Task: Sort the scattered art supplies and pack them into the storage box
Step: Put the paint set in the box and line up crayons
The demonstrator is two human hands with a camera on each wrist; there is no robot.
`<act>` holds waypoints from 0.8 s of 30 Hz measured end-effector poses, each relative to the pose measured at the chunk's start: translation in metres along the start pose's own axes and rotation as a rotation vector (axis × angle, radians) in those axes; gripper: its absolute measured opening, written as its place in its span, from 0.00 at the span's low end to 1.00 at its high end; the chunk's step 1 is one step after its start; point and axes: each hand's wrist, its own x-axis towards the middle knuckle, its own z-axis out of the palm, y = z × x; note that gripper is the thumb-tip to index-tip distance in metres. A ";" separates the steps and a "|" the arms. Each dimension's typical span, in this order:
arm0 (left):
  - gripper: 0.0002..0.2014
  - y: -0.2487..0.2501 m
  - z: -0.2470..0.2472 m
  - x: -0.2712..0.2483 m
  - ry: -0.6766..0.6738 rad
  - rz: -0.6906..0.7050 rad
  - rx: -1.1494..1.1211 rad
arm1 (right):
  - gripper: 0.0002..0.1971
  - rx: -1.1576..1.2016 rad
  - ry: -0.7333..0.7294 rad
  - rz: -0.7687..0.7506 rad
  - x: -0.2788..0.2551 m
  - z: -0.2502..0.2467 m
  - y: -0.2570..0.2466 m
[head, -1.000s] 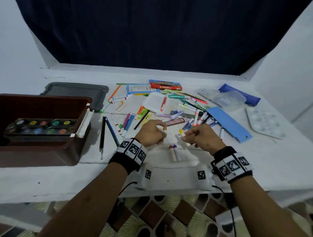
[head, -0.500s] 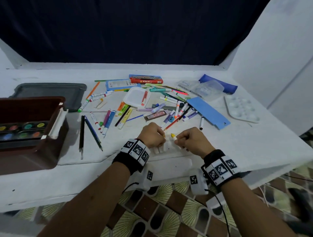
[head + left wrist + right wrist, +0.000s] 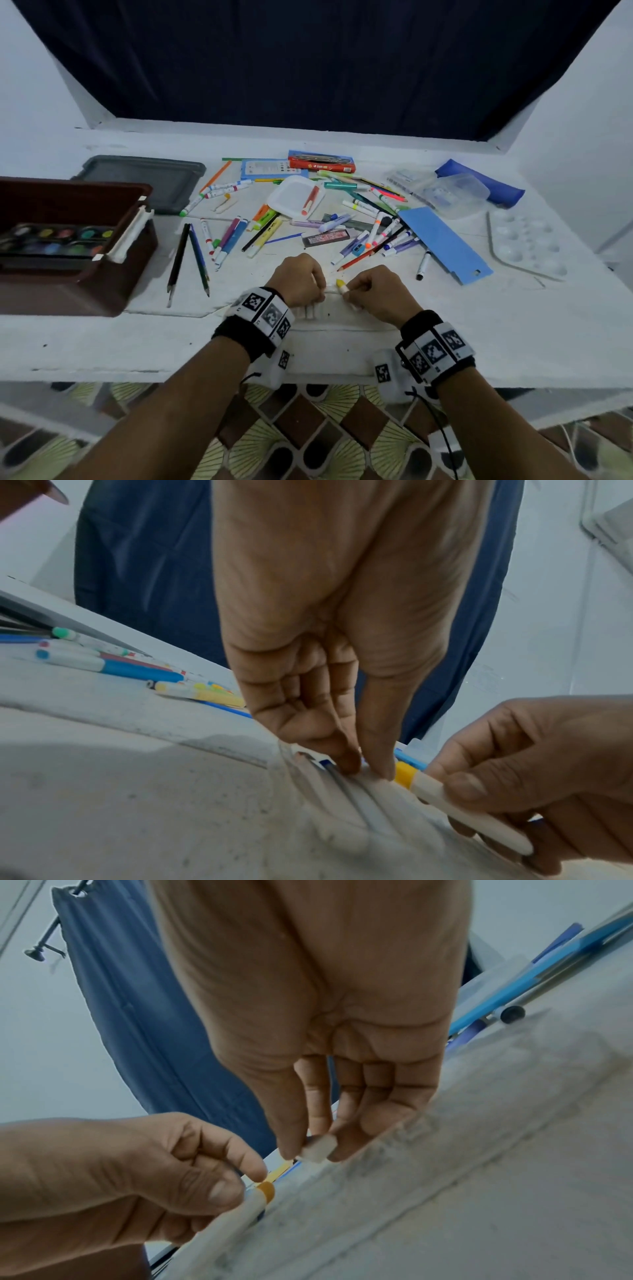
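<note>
Two hands (image 3: 299,281) (image 3: 376,294), two pinched markers (image 3: 340,283) (image 3: 265,1191) — one storage box (image 3: 68,298), one grey lid (image 3: 144,178), two dark pencils (image 3: 178,253) (image 3: 199,258)

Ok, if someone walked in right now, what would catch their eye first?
Probably the bright scatter of markers and pencils across the middle of the white table. Then the two hands at its near edge, the right hand holding a yellow-capped marker beside the left hand, which pinches a clear sleeve. At far left, a brown storage box holds a watercolour palette.
</note>
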 end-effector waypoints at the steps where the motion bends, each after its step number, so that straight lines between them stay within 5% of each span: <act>1: 0.07 -0.002 -0.001 -0.001 0.010 -0.004 -0.003 | 0.03 0.010 -0.011 0.002 0.001 0.001 0.002; 24: 0.06 -0.006 -0.007 -0.003 0.016 -0.030 0.064 | 0.08 0.020 -0.055 0.002 0.006 0.002 0.003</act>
